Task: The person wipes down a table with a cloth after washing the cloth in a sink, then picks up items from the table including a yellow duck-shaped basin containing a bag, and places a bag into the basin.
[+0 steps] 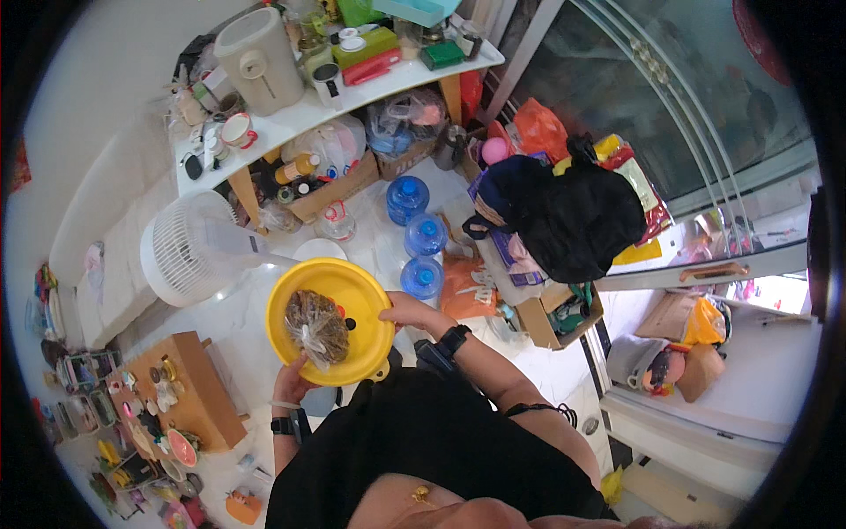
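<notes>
A round yellow plastic basin (370,291) is held up in front of my body. My left hand (295,380) grips its lower left rim, the fingers partly hidden by the basin. At the right side my right hand (410,312) holds the rim, with the thumb at the edge. Inside the basin, towards its left, lies a knotted clear plastic bag of brown dry goods (317,327). A small black and red mark or item shows on the basin's floor beside the bag.
Beyond the basin stand a white fan (192,248) and several blue water bottles (423,235). A white table (370,96) bears an electric water dispenser (258,63). Right of it, a black bag (575,218) lies on boxes. A wooden table (192,397) stands lower left.
</notes>
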`<state>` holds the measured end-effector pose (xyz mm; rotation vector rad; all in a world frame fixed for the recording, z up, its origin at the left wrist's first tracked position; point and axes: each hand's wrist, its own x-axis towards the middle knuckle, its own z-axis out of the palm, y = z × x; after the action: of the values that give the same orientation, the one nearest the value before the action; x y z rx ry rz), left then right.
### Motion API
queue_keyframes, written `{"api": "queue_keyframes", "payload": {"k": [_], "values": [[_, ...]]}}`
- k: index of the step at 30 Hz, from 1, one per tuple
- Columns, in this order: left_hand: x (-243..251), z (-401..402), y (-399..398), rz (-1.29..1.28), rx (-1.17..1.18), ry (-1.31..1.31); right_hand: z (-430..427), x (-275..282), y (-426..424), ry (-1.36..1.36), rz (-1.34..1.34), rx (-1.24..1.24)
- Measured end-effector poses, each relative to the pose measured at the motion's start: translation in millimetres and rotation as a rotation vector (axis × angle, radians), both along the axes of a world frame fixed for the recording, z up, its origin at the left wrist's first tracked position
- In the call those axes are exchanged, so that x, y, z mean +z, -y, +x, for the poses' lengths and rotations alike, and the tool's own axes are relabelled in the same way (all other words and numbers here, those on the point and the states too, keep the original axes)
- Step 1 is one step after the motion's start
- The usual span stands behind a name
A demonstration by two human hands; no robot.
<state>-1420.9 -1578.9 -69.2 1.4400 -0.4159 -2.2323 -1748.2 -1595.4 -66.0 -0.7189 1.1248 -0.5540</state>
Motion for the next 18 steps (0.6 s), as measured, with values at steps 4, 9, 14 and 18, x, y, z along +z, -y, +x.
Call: {"api": "queue_keyframes", "payload": {"k": [4, 9, 14, 18], "values": [[-10.2, 2.5, -7.3, 0.035, -0.005, 0.012, -5.4, -4.5, 2.4, -0.001, -0.002, 0.039], [-1.0, 2.7, -17.1, -0.036, 0.057, 0.096, 4.8, 1.1, 16.6, -0.041, -0.005, 0.142], [-16.7, 19.4, -23.2, -0.068, 0.098, 0.107, 16.4, -8.2, 35.2, -0.048, 0.000, 0.233], [-34.7, 24.6, -26.5, -0.025, 0.155, 0.177, 30.8, -9.9, 57.4, -0.048, 0.078, 0.332]]}}
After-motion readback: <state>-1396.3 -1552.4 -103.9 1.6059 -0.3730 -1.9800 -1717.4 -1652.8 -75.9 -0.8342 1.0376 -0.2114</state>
